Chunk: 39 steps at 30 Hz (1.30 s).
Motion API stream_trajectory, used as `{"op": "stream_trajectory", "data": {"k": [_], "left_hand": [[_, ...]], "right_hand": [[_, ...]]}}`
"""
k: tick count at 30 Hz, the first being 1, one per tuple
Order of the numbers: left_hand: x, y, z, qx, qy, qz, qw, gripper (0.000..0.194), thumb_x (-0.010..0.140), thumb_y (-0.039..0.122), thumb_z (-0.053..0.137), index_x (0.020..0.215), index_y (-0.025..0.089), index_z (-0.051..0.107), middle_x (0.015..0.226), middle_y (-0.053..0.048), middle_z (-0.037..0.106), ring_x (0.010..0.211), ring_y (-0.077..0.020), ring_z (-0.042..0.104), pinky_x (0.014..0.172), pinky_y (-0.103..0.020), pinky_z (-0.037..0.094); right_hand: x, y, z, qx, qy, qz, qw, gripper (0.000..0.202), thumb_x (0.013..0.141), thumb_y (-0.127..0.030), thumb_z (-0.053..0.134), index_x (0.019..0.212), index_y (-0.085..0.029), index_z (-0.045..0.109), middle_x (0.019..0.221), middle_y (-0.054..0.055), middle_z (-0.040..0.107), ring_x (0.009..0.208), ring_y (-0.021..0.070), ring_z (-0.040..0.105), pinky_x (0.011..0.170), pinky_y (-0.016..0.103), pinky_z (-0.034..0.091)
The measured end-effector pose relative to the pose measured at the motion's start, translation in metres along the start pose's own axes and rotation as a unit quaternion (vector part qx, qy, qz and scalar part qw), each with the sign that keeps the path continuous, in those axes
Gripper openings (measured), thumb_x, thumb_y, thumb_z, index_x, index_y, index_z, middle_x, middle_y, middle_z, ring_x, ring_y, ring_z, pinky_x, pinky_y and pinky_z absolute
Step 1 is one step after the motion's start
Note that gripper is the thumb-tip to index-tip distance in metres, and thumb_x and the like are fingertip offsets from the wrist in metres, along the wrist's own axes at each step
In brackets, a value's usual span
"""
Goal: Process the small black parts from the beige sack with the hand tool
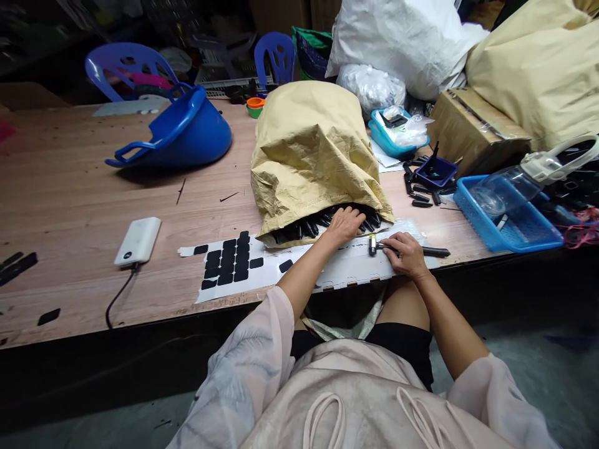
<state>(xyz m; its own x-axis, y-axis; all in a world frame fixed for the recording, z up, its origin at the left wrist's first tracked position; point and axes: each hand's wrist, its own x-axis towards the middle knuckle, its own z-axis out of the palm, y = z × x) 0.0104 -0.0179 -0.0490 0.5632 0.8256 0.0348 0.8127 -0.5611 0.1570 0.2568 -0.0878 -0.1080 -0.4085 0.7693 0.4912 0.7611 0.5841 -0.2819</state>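
My left hand (345,224) reaches into the mouth of a large yellowish woven sack (318,143), its fingers curled down among slim black plastic pieces (306,227). Whether a piece is between the fingertips is hidden. My right hand (405,252) is closed around a small hammer (435,252) with a black handle; its head points left and has a yellowish end. Under both hands lies a white sheet (355,265) along the table's front edge. Left of my forearm, rows of black rounded patches (227,260) rest on white paper.
A white power bank (139,241) with a cable lies at left, a tilted blue tub (187,134) behind it. To the right stand a blue basket (510,234) holding a clear bottle (503,187), a small purple tray (436,171) and a cardboard box (477,128).
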Motion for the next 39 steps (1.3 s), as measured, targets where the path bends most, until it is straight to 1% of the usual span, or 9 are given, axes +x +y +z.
{"op": "stream_trajectory", "data": {"k": [3,7,11,14,18,23,28,33,39], "left_hand": [[-0.015,0.000,-0.008,-0.017,0.016,0.017,1.000,0.013,0.094,0.028,0.074,0.103,0.020,0.071,0.105,-0.011,0.072,0.107,-0.0285,0.057,0.090,-0.040,0.038],[-0.058,-0.003,-0.012,-0.087,0.099,-0.035,0.991,0.019,0.093,0.037,0.078,0.104,0.023,0.071,0.104,-0.007,0.074,0.106,-0.0277,0.058,0.089,-0.040,0.038],[-0.101,-0.001,0.007,-0.165,0.118,-0.067,0.977,0.019,0.091,0.040,0.081,0.100,0.025,0.072,0.100,-0.004,0.075,0.101,-0.0261,0.060,0.088,-0.039,0.041],[-0.116,0.002,0.030,-0.203,0.125,-0.088,0.967,0.017,0.089,0.036,0.083,0.097,0.024,0.074,0.100,-0.004,0.075,0.101,-0.0260,0.061,0.092,-0.040,0.044],[-0.117,0.001,0.047,-0.244,0.154,-0.109,0.951,0.028,0.080,0.032,0.090,0.101,0.023,0.075,0.103,-0.005,0.073,0.104,-0.0261,0.062,0.098,-0.042,0.047],[-0.112,-0.004,0.048,-0.275,0.157,-0.125,0.940,0.024,0.075,0.026,0.091,0.094,0.022,0.076,0.098,-0.004,0.071,0.100,-0.0241,0.063,0.099,-0.041,0.048],[-0.111,-0.005,0.047,-0.278,0.137,-0.137,0.941,0.019,0.079,0.029,0.090,0.091,0.022,0.077,0.094,-0.003,0.070,0.101,-0.0240,0.061,0.099,-0.041,0.047],[-0.111,-0.003,0.045,-0.286,0.126,-0.153,0.937,0.019,0.080,0.031,0.090,0.092,0.022,0.079,0.095,-0.003,0.070,0.103,-0.0233,0.060,0.098,-0.039,0.046],[-0.111,-0.003,0.044,-0.300,0.131,-0.154,0.932,0.017,0.079,0.030,0.091,0.089,0.022,0.079,0.092,-0.002,0.069,0.101,-0.0225,0.059,0.098,-0.038,0.046]], "right_hand": [[0.001,0.000,-0.001,-0.002,0.008,-0.005,1.000,0.019,0.095,-0.028,0.064,0.104,-0.024,0.080,0.092,0.006,0.071,0.086,0.0231,0.059,0.082,0.038,0.049],[0.001,0.000,0.000,-0.003,0.014,-0.012,1.000,0.020,0.095,-0.029,0.064,0.104,-0.023,0.081,0.091,0.006,0.071,0.086,0.0233,0.059,0.081,0.038,0.049],[0.001,0.000,0.001,-0.005,0.016,-0.011,1.000,0.020,0.096,-0.030,0.064,0.104,-0.023,0.080,0.092,0.007,0.072,0.087,0.0236,0.060,0.082,0.039,0.050],[0.001,0.001,0.002,-0.012,0.016,-0.014,1.000,0.021,0.097,-0.030,0.062,0.105,-0.023,0.080,0.093,0.007,0.072,0.087,0.0235,0.060,0.083,0.038,0.050],[0.001,0.006,0.002,-0.021,0.016,-0.022,0.999,0.023,0.100,-0.033,0.059,0.103,-0.023,0.080,0.091,0.007,0.072,0.085,0.0229,0.059,0.081,0.038,0.050],[0.006,0.003,-0.006,-0.012,-0.005,-0.020,1.000,0.026,0.102,-0.036,0.056,0.107,-0.025,0.079,0.093,0.007,0.071,0.087,0.0239,0.061,0.080,0.040,0.050],[0.013,-0.040,-0.013,0.048,0.016,0.015,0.999,0.032,0.105,-0.032,0.049,0.127,-0.028,0.073,0.105,0.008,0.071,0.099,0.0243,0.066,0.090,0.039,0.055],[0.020,-0.090,-0.005,0.083,0.012,0.022,0.996,0.034,0.107,-0.031,0.047,0.132,-0.029,0.070,0.101,0.007,0.070,0.095,0.0220,0.068,0.085,0.033,0.056],[0.017,-0.114,0.006,0.065,0.033,-0.001,0.997,0.038,0.105,-0.024,0.049,0.137,-0.032,0.069,0.100,0.006,0.069,0.094,0.0215,0.066,0.085,0.033,0.054]]}}
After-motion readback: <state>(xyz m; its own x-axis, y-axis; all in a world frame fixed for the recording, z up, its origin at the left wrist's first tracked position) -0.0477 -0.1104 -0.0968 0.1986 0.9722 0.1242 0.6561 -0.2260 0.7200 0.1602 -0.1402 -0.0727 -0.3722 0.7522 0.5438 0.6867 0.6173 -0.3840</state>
